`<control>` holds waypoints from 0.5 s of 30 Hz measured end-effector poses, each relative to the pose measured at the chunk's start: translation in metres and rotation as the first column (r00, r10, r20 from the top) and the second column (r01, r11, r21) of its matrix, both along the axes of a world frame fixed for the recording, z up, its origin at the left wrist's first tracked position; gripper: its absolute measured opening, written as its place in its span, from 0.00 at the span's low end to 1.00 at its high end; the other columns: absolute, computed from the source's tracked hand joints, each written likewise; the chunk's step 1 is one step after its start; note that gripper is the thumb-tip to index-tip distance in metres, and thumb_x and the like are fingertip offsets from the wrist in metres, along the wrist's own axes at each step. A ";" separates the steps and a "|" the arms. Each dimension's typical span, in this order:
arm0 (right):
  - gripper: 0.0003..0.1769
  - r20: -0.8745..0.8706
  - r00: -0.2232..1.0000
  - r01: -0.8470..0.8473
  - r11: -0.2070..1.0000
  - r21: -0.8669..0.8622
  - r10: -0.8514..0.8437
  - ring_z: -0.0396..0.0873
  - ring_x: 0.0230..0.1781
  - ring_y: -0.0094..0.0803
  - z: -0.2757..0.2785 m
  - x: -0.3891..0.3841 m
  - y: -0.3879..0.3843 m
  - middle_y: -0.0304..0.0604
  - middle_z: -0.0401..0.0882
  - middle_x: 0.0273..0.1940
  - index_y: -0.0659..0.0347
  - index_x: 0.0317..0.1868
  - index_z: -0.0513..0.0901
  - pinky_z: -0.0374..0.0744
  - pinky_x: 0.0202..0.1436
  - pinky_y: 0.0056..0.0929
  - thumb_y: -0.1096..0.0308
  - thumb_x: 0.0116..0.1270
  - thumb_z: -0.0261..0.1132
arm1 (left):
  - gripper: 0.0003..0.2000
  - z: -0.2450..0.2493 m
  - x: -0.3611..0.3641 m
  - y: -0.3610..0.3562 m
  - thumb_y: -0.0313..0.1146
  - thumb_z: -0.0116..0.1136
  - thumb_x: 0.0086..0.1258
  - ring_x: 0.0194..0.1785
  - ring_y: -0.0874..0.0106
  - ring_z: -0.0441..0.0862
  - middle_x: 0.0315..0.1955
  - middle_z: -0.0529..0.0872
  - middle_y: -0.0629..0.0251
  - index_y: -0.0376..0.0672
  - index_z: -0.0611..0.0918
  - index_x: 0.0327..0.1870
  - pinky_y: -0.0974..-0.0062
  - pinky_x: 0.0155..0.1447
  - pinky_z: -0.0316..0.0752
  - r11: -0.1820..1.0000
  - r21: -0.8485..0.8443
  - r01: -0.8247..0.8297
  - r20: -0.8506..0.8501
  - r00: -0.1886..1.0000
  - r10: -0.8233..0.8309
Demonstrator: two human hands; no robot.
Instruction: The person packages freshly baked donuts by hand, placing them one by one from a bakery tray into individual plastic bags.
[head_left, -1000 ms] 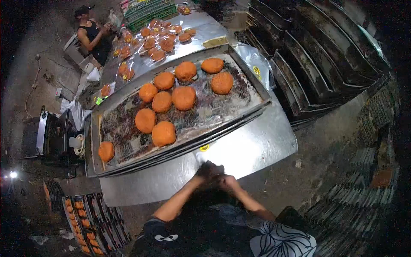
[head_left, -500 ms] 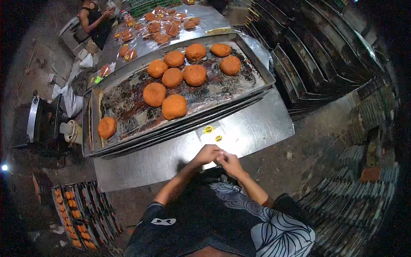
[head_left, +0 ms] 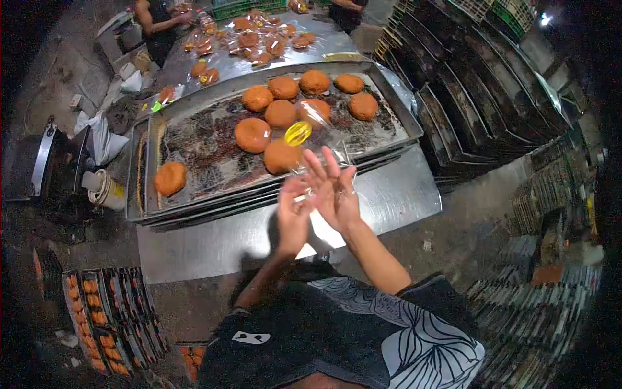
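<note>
A clear plastic bag with a yellow label (head_left: 298, 134) hangs in front of the buns, above the near edge of the tray. My left hand (head_left: 293, 217) is at the bag's near end with its fingers curled in a pinch; the bag's film appears caught there. Beside it my right hand (head_left: 335, 194) has its palm turned up and its fingers stretched out, close to the film. Round orange-brown buns lie on the worn baking tray (head_left: 207, 191), among them a bun (head_left: 170, 179) alone at the left. Part of the nearest bun (head_left: 280, 159) shows behind the bag.
The tray rests on a stack of trays on a metal table (head_left: 194, 256). Bagged buns (head_left: 249, 39) cover the far end, where a person (head_left: 152, 26) stands. Dark trays (head_left: 479, 97) stand at the right. A bucket (head_left: 107, 191) is on the left, with racked buns (head_left: 94, 301) below.
Both hands have risen from the table's near edge toward the tray and moved apart. The bag with its yellow label is now held up before the buns; two labels lay on the table earlier.
</note>
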State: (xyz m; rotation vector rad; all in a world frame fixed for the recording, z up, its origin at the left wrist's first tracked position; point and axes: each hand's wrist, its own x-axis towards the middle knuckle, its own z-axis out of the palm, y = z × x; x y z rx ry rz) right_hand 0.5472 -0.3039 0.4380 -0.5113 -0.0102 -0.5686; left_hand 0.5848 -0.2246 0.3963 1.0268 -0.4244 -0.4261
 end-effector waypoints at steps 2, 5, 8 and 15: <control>0.36 0.160 0.954 -0.278 0.948 0.153 0.253 0.68 0.53 0.34 -0.005 0.013 0.028 0.44 0.60 0.60 0.59 0.63 0.56 0.68 0.54 0.29 0.44 0.61 0.48 | 0.24 0.016 0.026 0.019 0.38 0.52 0.63 0.51 0.68 0.70 0.47 0.70 0.62 0.40 0.62 0.57 0.73 0.52 0.69 0.969 -0.246 -0.022 -0.396 0.915 -0.080; 0.25 -0.328 0.910 -0.363 0.868 -0.339 0.253 0.66 0.54 0.38 -0.035 0.036 0.050 0.49 0.66 0.55 0.60 0.58 0.64 0.66 0.55 0.30 0.58 0.64 0.52 | 0.17 0.008 0.075 0.062 0.38 0.51 0.63 0.42 0.70 0.74 0.40 0.74 0.65 0.42 0.68 0.52 0.68 0.50 0.71 0.956 -0.292 0.016 -0.471 0.868 -0.159; 0.21 0.405 0.484 -0.172 -0.539 -0.825 -0.775 0.73 0.43 0.47 -0.023 0.093 0.019 0.55 0.75 0.40 0.63 0.46 0.74 0.70 0.48 0.38 0.60 0.54 0.61 | 0.12 -0.012 0.118 0.092 0.35 0.51 0.63 0.42 0.72 0.72 0.37 0.74 0.68 0.44 0.71 0.46 0.61 0.53 0.69 0.878 -0.316 -0.359 -0.547 0.826 0.141; 0.34 0.213 0.658 -0.093 -0.359 -0.929 -0.722 0.71 0.42 0.45 -0.019 0.105 -0.014 0.52 0.74 0.43 0.61 0.53 0.70 0.64 0.53 0.43 0.56 0.45 0.67 | 0.19 0.020 0.144 0.134 0.39 0.48 0.60 0.50 0.63 0.68 0.43 0.70 0.62 0.42 0.66 0.51 0.49 0.57 0.63 0.736 -0.447 -0.509 -0.624 0.766 0.151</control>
